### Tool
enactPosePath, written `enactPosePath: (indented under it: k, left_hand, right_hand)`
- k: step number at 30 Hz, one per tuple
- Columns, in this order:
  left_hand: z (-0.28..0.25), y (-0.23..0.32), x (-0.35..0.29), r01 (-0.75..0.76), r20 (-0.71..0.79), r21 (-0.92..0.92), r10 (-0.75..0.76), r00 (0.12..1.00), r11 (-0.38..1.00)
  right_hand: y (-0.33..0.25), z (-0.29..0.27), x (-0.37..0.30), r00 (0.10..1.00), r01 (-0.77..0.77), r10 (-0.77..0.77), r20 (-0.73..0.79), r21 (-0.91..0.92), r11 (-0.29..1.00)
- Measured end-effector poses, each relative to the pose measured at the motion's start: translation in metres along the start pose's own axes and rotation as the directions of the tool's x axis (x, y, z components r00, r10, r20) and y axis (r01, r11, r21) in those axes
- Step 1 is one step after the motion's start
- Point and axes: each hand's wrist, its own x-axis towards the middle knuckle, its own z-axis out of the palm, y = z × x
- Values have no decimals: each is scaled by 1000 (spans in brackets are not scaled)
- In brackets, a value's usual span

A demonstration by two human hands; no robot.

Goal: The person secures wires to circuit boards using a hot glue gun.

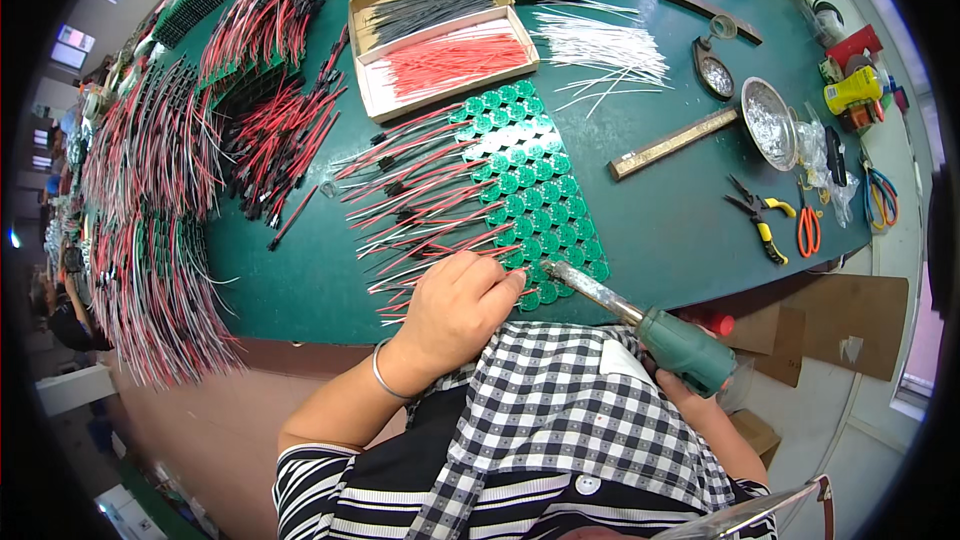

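My left hand (458, 302) is closed in a pinch at the near-left edge of a panel of round green circuit boards (545, 210). A bit of thin wire shows at its fingertips, mostly hidden by the fingers. Rows of red, white and black wires (425, 205) stick out leftward from the panel. My right hand (685, 395), partly hidden behind the handle, grips a soldering iron (690, 352) with a thick green handle. Its metal tip points left, at or just over the near boards, close to my left fingertips; whether it touches cannot be made out.
Boxes of black wires (435, 12) and red wires (455, 60) stand beyond, beside loose white wires (605, 45). Wired panels (150, 150) pile up at left. Rightward lie a metal bar (670, 143), a bowl (768, 125), pliers (760, 220) and orange-handled scissors (808, 230).
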Motion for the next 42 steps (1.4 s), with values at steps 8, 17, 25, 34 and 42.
enactPosePath:
  k: [8, 17, 25, 34, 42]
  left_hand:
    - [1, 1, 0, 2, 4, 7, -2, 1000, 1000]
    - [0, 2, 3, 15, 18, 7, -15, 1000, 1000]
    - [1, 2, 1, 19, 21, 19, -19, 1000, 1000]
    - [-2, 9, -3, -26, 0, 29, 27, 1000, 999]
    - [-3, 16, -9, -19, 81, 21, 17, 997, 1000]
  right_hand:
    - [-13, 3, 12, 990, 137, -134, 31, -88, 987]
    - [-9, 2, 10, 977, 213, -208, 43, -181, 960]
    - [15, -3, -11, 995, 99, -101, -3, -156, 983]
    - [16, -7, -25, 999, -42, 43, -17, 25, 999]
    - [1, -6, -23, 997, -62, 60, 50, 26, 998]
